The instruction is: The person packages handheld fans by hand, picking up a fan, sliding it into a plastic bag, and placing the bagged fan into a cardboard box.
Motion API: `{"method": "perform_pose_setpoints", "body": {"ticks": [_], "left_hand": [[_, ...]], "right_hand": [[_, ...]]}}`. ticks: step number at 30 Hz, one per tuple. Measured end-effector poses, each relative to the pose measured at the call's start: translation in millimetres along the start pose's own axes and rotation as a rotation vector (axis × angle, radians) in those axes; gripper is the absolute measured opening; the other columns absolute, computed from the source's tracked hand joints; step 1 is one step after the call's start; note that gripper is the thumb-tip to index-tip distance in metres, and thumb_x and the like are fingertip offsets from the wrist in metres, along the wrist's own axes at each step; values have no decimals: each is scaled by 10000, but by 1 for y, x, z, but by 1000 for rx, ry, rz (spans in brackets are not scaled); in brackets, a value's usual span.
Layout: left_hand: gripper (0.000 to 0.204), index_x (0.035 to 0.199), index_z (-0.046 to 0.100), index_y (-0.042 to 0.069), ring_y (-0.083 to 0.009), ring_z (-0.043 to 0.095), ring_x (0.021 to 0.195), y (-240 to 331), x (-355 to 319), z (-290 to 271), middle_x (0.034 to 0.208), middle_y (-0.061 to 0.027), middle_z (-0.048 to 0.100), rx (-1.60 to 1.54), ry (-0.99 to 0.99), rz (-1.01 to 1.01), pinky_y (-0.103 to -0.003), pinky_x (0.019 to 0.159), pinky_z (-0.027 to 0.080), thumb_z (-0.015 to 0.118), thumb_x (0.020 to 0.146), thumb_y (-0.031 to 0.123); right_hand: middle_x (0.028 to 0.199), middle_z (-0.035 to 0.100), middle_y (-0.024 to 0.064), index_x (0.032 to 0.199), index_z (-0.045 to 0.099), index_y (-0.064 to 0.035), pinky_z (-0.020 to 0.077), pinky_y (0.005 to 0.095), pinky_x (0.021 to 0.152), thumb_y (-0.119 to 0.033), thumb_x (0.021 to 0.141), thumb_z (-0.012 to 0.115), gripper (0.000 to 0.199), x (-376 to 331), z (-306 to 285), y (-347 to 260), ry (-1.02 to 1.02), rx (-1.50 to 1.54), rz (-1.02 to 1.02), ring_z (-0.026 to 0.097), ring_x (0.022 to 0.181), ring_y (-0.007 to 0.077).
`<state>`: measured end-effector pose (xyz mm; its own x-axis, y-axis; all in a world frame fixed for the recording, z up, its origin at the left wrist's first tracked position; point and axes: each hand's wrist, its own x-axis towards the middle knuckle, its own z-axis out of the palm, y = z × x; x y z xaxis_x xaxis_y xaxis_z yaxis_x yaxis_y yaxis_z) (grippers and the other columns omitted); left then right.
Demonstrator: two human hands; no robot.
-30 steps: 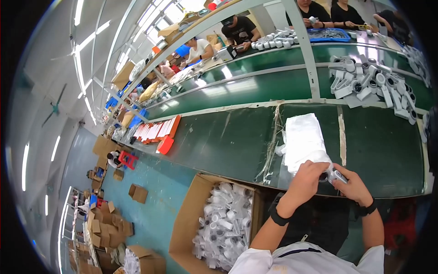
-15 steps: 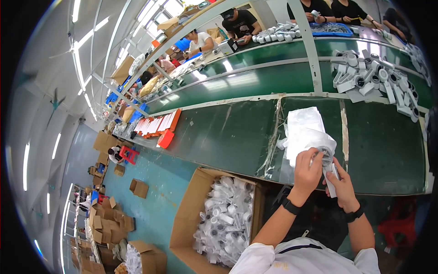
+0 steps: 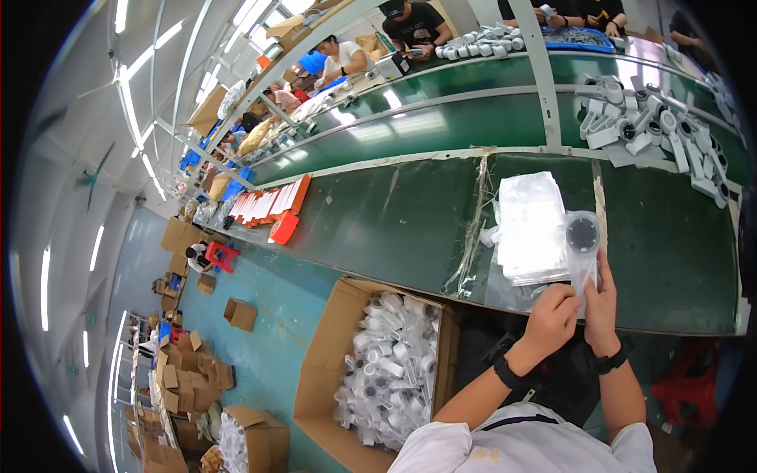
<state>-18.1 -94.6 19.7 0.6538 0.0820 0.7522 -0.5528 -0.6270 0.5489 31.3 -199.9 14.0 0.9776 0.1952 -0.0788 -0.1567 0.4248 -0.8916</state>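
The bag stack (image 3: 530,229), a pile of flat white translucent bags, is serving as the reference point and is lying on the green workbench (image 3: 378,229). The bagged device (image 3: 583,233), a white handle with a round head and a dark grey disc, is standing out just to the right of the bag stack, head pointing away from the wearer; clear film is covering it. The right hand (image 3: 601,307) is gripping the handle from the right, fingers nearly closed and lying along its side. The left hand (image 3: 552,317), at the near edge of the bag stack, is bending its fingers and pinching at the handle's lower end; whether they are holding film or handle cannot be told. Small yellowish lettering (image 3: 483,456) is showing on the wearer's white shirt (image 3: 441,449), nearer than the bag stack and too small to read. Left of and below the bag stack, an open carton (image 3: 325,370) is holding many wrapped white devices (image 3: 390,370). Far left of the bag stack, an orange tray (image 3: 303,195) is holding white slips (image 3: 264,205). Beyond the bag stack, a blue tray (image 3: 583,49) is containing small grey parts (image 3: 577,37); beyond and to its right, unwrapped white devices (image 3: 670,134) are lying heaped.
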Motion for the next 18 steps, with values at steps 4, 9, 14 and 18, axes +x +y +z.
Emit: {"method": "perform_pose_setpoints", "body": {"ticks": [4,9,14,18], "left_hand": [[197,906,604,-10,-278,630,726,11,-7,-1,844,-143,624,-164,49,-213,-309,628,508,561,741,-109],[404,1161,539,-23,-249,568,1017,2,-19,-23,1113,-142,585,-516,55,-260,-373,957,419,621,770,39],[587,1445,260,68,-220,482,1165,-7,-15,-19,1349,-113,449,-852,173,-879,-362,979,393,534,925,83],[563,1469,236,156,-196,506,1183,-9,-21,-26,1374,-51,446,-1126,54,-1065,-366,950,462,496,972,110]], "right_hand": [[1302,494,112,1477,252,-41,449,265,908,9,851,412,648,-5,-1,2,-1,99,-120,536,1083,151],[1364,449,109,1447,280,6,399,311,1004,2,825,364,628,-5,4,4,-134,49,-62,484,1198,172],[1244,486,175,1356,377,28,378,352,1001,-123,892,506,505,-10,15,18,-184,-229,-207,482,1155,250],[1169,486,214,1287,437,31,372,394,954,-143,838,561,497,-16,21,9,-106,-616,-396,473,1088,309]]}}
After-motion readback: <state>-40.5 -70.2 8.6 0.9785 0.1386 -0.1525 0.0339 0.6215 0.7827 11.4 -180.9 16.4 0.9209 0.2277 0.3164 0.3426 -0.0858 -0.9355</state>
